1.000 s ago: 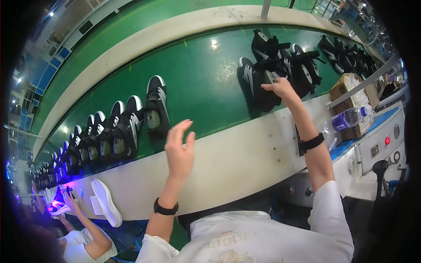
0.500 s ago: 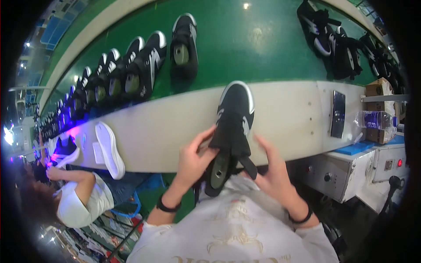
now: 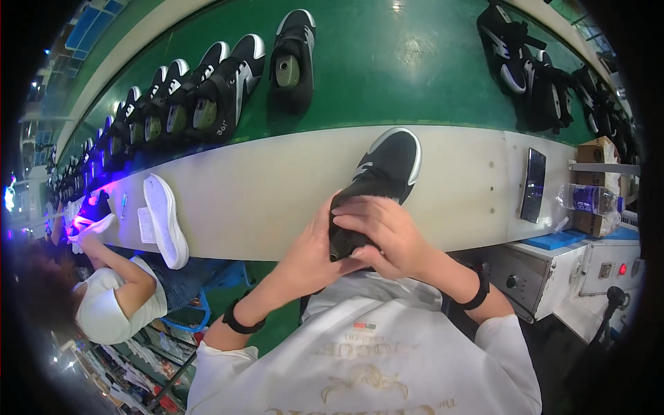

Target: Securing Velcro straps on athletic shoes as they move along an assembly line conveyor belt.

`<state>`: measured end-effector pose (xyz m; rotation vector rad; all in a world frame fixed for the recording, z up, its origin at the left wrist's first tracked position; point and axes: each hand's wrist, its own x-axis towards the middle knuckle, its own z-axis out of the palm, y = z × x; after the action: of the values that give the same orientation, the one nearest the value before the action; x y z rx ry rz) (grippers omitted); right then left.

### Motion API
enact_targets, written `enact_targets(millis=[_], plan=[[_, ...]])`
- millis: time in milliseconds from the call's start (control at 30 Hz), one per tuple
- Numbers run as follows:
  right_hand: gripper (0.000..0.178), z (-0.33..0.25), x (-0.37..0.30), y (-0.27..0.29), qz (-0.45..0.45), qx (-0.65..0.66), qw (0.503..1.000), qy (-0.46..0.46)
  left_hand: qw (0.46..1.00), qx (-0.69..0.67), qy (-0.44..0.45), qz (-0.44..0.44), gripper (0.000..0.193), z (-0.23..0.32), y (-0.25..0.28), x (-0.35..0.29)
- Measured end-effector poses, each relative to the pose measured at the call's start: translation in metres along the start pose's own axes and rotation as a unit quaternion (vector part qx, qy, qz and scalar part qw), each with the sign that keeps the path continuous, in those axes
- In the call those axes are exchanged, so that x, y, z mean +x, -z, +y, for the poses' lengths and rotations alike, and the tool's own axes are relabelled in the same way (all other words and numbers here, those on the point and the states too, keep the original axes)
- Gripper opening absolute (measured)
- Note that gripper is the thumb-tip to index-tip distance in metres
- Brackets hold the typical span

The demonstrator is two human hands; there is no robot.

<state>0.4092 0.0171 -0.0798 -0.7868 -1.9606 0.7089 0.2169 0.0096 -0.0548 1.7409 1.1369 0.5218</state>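
A black shoe with a pale grey band round its toe lies across the near edge of the white ledge, toe pointing away and slightly right. My left hand grips the heel end from the left, its thumb low on the shoe. Over the ankle opening, my right hand is closed on the shoe from above, fingers curled across it and thumb close to the left thumb. Both hands cover most of the opening and the heel part, so what the fingertips pinch there is hidden.
Black shoes on greenish lasts line the green belt at left; more black shoes lie right. A white sole rests on the ledge near a seated co-worker. Rightward are a dark phone-like slab, a bottle and a control box.
My right hand has come in from the shoe's right side onto its opening. The left hand has shifted along the heel, and the toe now points further right.
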Motion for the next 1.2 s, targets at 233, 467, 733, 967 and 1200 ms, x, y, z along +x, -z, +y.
enact_targets(millis=[233,467,733,967,1200], plan=[[0.020,-0.047,0.011,-0.028,0.221,0.218,0.894,-0.323,0.994,0.092,-0.033,-0.040,0.090,-0.002,-0.010,0.019],[0.017,-0.016,-0.005,0.017,0.069,0.093,0.985,-0.129,0.972,-0.137,-0.008,-0.190,0.089,-0.038,0.010,0.042],[0.033,-0.006,-0.005,0.025,0.011,0.051,0.993,-0.101,0.990,-0.034,0.060,-0.120,0.094,0.000,-0.002,0.009],[0.035,0.001,-0.011,0.037,-0.039,0.022,0.996,-0.076,0.982,-0.024,0.055,-0.180,0.094,-0.004,0.023,0.032],[0.066,0.012,-0.002,0.051,-0.118,0.020,0.984,-0.133,0.937,-0.274,0.074,-0.201,0.068,-0.049,0.020,0.039]])
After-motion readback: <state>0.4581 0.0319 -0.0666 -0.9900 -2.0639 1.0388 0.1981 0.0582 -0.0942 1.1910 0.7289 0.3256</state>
